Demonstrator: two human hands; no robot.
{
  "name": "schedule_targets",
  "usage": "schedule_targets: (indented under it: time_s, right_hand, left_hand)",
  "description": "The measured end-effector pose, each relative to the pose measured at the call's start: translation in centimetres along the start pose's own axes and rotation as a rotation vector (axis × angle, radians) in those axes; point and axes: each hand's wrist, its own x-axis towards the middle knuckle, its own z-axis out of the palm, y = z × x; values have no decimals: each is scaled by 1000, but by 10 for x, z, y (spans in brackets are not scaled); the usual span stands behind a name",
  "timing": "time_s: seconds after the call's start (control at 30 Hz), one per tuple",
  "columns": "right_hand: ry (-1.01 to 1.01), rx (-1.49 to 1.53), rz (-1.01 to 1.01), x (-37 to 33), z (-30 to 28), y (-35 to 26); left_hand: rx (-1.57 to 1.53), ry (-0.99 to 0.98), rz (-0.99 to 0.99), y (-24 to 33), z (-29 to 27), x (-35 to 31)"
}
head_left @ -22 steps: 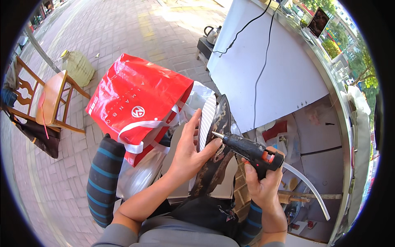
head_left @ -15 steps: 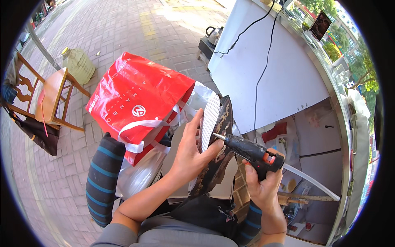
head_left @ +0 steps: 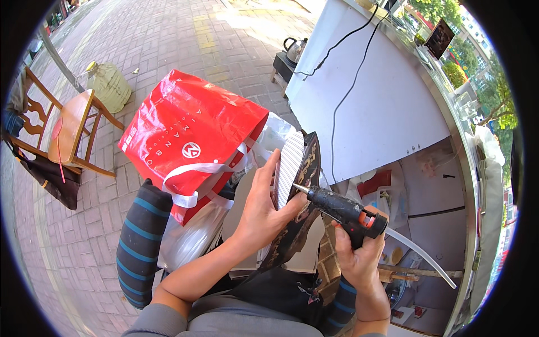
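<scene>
My left hand [head_left: 261, 216] grips a long, narrow shoe sole [head_left: 289, 163] with a white and grey striped face, fingers along its left edge and thumb across its right side. Against its right side lies a dark piece with a gold pattern [head_left: 293, 236], which runs down toward my lap; whether the two are joined I cannot tell. In my right hand [head_left: 362, 255] is a black hot glue gun [head_left: 337, 206], its metal nozzle pointing left at the sole's edge, close by my left thumb. A pale glue stick [head_left: 424, 255] sticks out from the gun's rear.
A red shopping bag [head_left: 196, 126] stands just beyond my left arm, beside a striped padded armrest [head_left: 143, 247]. To the right rises a white panel [head_left: 365, 95] with a hanging black cord [head_left: 349, 92] and a cluttered shelf below. Farther left are a wooden chair [head_left: 73, 126] and a plastic jug [head_left: 109, 87].
The black cord has swung left. The glue stick's free end has dropped a little and bends more. Both hands keep nearly the same place, with the nozzle still at the sole's edge.
</scene>
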Motion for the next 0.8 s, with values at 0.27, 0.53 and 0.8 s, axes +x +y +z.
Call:
schedule_targets:
  time_s: [0.27, 0.53, 0.8]
  right_hand:
    - [-33, -47, -54, -3, -3, -1]
    - [27, -34, -46, -4, -1, 1]
    - [-1, -17, -48, -6, -2, 0]
  left_hand:
    - [45, 1, 16, 2, -1, 0]
    - [20, 16, 8, 1, 2, 0]
    - [25, 14, 6, 2, 2, 0]
